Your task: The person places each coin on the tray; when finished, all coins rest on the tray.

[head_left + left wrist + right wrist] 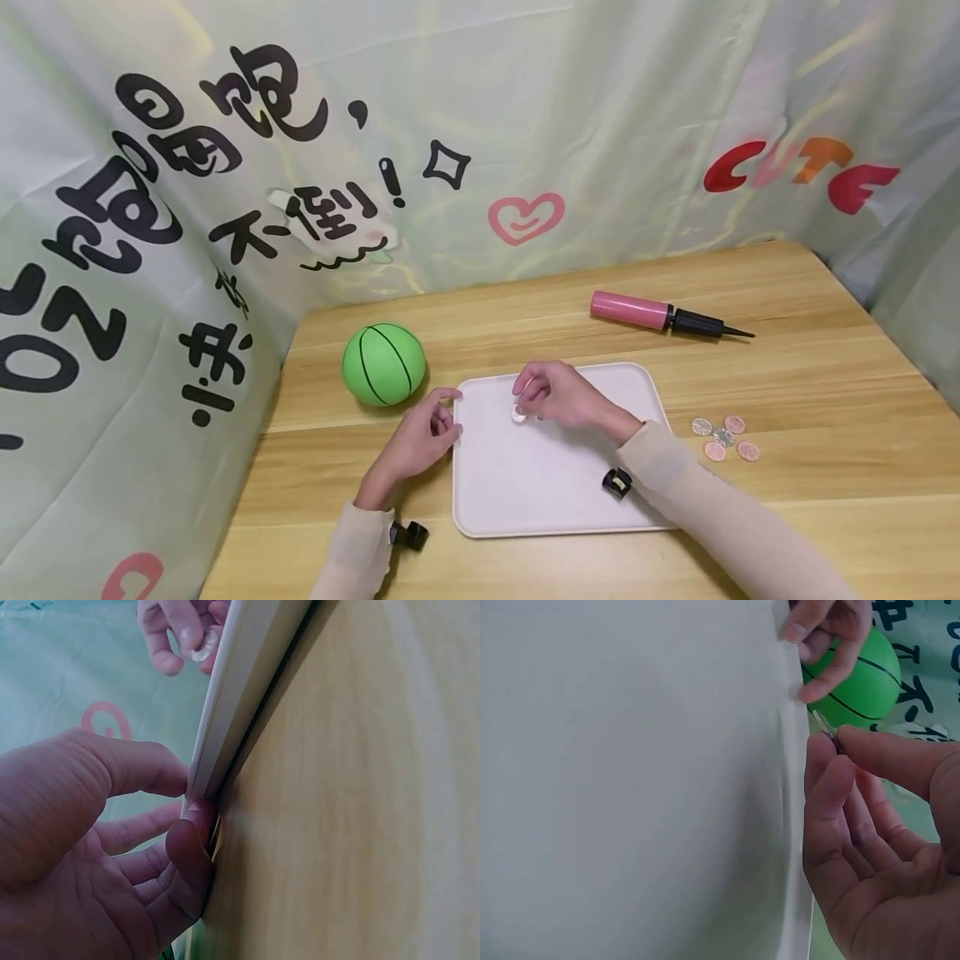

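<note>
Between thumb and fingertips my right hand (pixel 558 396) pinches a small silvery round disc (pixel 518 413), held over the back part of the white tray (pixel 517 492). In the right wrist view the disc (pixel 825 725) shows nearly edge-on and looks thin and shiny. My left hand (pixel 420 433) is at the tray's left edge, its thumb and index fingertips spread apart along the rim. The left wrist view shows its fingertips (pixel 187 847) right against the tray's side (pixel 232 712), with the other fingers loosely bent.
A green ball (pixel 384 365) with black lines sits behind my left hand. Several pink and silvery discs (pixel 723 437) lie on the wooden table (pixel 825 467) right of the tray. A pink and black hand pump (pixel 630 310) lies behind it. Printed cloth (pixel 600 125) hangs around the table.
</note>
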`<state>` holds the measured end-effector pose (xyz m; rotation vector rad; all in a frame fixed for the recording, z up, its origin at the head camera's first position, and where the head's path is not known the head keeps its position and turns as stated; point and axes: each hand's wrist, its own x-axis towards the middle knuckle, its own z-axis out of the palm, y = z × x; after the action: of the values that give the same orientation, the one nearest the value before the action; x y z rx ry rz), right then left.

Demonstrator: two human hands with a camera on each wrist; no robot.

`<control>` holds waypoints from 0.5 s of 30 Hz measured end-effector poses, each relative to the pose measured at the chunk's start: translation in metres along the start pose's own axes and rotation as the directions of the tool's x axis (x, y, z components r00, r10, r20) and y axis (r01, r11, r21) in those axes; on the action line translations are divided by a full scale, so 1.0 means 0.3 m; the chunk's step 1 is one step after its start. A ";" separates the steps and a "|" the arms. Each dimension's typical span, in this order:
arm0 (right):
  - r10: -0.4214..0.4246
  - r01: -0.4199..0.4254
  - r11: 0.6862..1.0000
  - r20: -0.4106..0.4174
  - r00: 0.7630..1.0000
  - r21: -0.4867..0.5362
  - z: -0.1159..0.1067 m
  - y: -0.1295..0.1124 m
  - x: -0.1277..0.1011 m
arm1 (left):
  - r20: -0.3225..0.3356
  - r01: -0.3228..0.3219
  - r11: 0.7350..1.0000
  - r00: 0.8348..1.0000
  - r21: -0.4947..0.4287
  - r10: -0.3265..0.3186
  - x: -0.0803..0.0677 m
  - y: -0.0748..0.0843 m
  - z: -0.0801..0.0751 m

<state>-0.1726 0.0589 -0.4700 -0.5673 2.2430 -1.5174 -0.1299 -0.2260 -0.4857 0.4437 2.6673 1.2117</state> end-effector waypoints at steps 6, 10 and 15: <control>-0.017 0.017 0.998 0.005 1.000 -0.068 0.017 0.004 0.013 | -0.010 0.001 1.000 1.000 -0.003 -0.001 0.000 -0.005 0.005; -0.015 0.014 0.993 -0.010 1.000 -0.119 0.022 -0.002 0.018 | -0.011 0.000 1.000 1.000 -0.003 0.000 0.000 -0.007 0.006; -0.010 0.002 0.986 -0.043 0.999 -0.165 0.022 -0.010 0.021 | -0.011 -0.002 1.000 1.000 0.014 0.002 0.004 -0.006 0.006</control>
<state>-0.1741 0.0494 -0.4701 -0.5939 2.4185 -1.3669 -0.1308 -0.2255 -0.4883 0.4428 2.6868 1.2009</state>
